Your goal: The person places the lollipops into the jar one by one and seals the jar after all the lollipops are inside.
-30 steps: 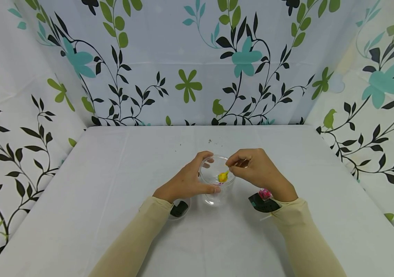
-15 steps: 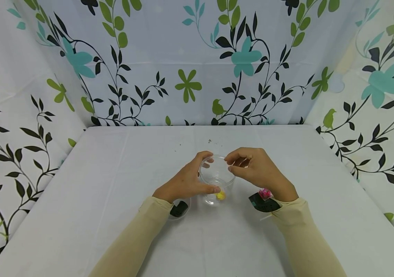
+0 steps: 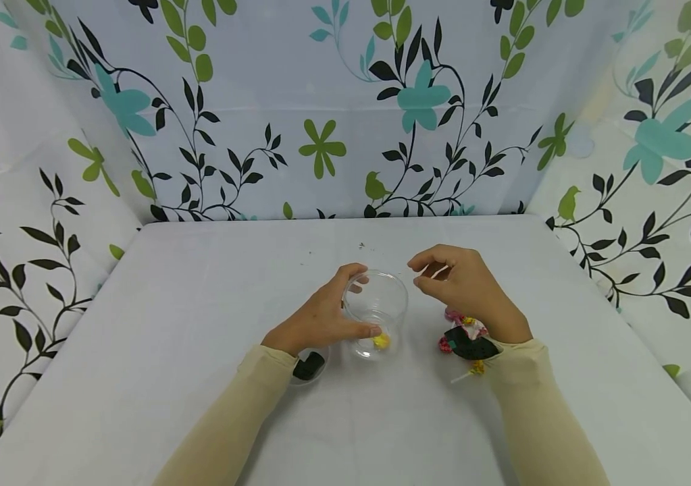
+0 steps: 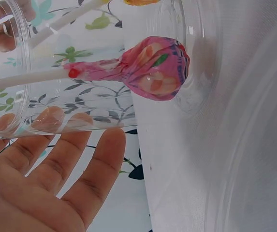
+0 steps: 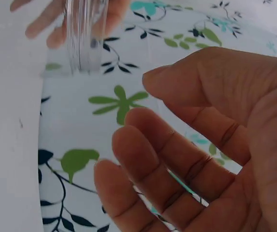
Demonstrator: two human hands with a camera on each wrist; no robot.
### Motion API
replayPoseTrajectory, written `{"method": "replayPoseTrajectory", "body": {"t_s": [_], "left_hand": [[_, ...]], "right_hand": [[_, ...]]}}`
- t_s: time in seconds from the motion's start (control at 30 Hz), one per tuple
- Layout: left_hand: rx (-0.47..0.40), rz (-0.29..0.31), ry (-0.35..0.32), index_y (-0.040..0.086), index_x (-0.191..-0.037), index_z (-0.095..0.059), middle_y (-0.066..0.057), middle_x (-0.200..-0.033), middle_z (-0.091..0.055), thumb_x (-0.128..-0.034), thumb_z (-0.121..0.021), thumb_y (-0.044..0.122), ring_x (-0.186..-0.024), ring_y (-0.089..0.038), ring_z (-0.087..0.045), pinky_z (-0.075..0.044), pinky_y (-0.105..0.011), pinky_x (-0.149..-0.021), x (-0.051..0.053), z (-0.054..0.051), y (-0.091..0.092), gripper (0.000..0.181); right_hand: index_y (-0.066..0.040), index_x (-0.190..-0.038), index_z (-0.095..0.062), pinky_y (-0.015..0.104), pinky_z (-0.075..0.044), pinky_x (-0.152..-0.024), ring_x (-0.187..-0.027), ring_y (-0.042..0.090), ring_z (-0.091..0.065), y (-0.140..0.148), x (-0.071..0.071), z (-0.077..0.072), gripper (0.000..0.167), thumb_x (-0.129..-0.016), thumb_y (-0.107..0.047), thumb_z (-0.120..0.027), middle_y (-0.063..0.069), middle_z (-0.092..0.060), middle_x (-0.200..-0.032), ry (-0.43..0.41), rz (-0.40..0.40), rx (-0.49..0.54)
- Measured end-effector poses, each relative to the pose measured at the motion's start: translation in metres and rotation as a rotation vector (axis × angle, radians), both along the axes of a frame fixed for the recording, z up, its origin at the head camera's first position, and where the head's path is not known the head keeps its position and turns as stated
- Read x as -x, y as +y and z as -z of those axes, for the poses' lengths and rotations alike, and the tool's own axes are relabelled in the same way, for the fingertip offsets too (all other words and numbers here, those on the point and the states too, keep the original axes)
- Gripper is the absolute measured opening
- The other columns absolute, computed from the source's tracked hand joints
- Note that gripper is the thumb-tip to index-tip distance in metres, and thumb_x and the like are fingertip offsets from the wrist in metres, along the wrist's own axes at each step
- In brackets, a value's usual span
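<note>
My left hand (image 3: pixel 321 317) grips a clear plastic jar (image 3: pixel 375 304), thumb in front and fingers behind it. The jar stands on the white table with its round mouth uncovered. Low inside it shows a yellow lollipop (image 3: pixel 381 341). From the left wrist, a pink-wrapped lollipop (image 4: pixel 157 70) is also visible in the jar, its white stick pointing to the mouth. To the right of the rim, apart from it, hovers my right hand (image 3: pixel 467 283), fingers loosely bent. The right wrist view shows nothing between its thumb and fingers (image 5: pixel 138 150).
Several wrapped lollipops (image 3: pixel 445 345) lie under my right wrist, partly hidden by it and a black wrist piece (image 3: pixel 471 345). A clear round lid or dish (image 3: pixel 323 370) lies beside the jar, partly under my left wrist. Patterned curtains (image 3: pixel 260 108) surround the table (image 3: pixel 138 378).
The yellow lollipop has gone from my right fingertips at the jar's mouth down to its bottom. My right hand has let go and moved right, uncovering more lollipops. My left hand keeps its grip.
</note>
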State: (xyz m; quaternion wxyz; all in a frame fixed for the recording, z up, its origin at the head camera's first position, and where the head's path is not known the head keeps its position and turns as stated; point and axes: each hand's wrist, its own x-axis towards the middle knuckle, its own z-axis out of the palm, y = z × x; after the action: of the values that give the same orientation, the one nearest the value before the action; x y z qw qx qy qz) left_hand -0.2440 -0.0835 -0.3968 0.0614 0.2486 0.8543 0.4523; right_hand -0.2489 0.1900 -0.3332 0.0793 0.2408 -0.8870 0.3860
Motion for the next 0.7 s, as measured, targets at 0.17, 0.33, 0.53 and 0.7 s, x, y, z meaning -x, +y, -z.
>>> {"method": "replayPoseTrajectory", "body": {"t_s": [0.17,0.33,0.53,0.7], "left_hand": [[-0.002,0.002,0.01,0.034,-0.155,-0.031,0.012,-0.149,-0.05,-0.0782,-0.09,0.049,-0.137,-0.013,-0.05,-0.05,-0.048,-0.103,0.001,0.001,0.0,0.098],[-0.002,-0.001,0.01,0.035,-0.154,-0.032,0.014,-0.148,-0.049,-0.0785,-0.09,0.048,-0.136,-0.012,-0.05,-0.049,-0.047,-0.103,0.001,0.001,-0.001,0.097],[-0.003,-0.002,0.001,0.035,-0.155,-0.031,0.012,-0.149,-0.049,-0.0782,-0.09,0.049,-0.137,-0.013,-0.05,-0.049,-0.049,-0.104,0.0,0.0,-0.001,0.098],[-0.012,0.014,0.005,0.033,-0.156,-0.03,0.009,-0.151,-0.049,-0.0785,-0.091,0.048,-0.139,-0.017,-0.049,-0.048,-0.048,-0.104,0.001,0.0,-0.001,0.099]], "right_hand": [[-0.007,-0.112,-0.076,0.035,-0.057,-0.078,-0.094,0.026,-0.071,0.02,0.007,0.0,0.018,-0.094,-0.008,-0.072,0.014,-0.074,-0.109,-0.067,0.12,-0.063],[-0.006,-0.118,-0.074,0.038,-0.056,-0.076,-0.101,0.032,-0.068,0.038,0.012,0.001,0.023,-0.096,-0.013,-0.069,0.017,-0.072,-0.115,-0.183,0.196,-0.181],[-0.001,-0.12,-0.071,0.042,-0.058,-0.078,-0.098,0.034,-0.067,0.049,0.02,0.011,0.03,-0.095,-0.016,-0.072,0.021,-0.07,-0.117,-0.361,0.174,-0.314],[0.001,-0.12,-0.071,0.045,-0.058,-0.081,-0.095,0.032,-0.067,0.053,0.025,0.021,0.033,-0.092,-0.017,-0.075,0.021,-0.071,-0.115,-0.454,0.138,-0.338]]}}
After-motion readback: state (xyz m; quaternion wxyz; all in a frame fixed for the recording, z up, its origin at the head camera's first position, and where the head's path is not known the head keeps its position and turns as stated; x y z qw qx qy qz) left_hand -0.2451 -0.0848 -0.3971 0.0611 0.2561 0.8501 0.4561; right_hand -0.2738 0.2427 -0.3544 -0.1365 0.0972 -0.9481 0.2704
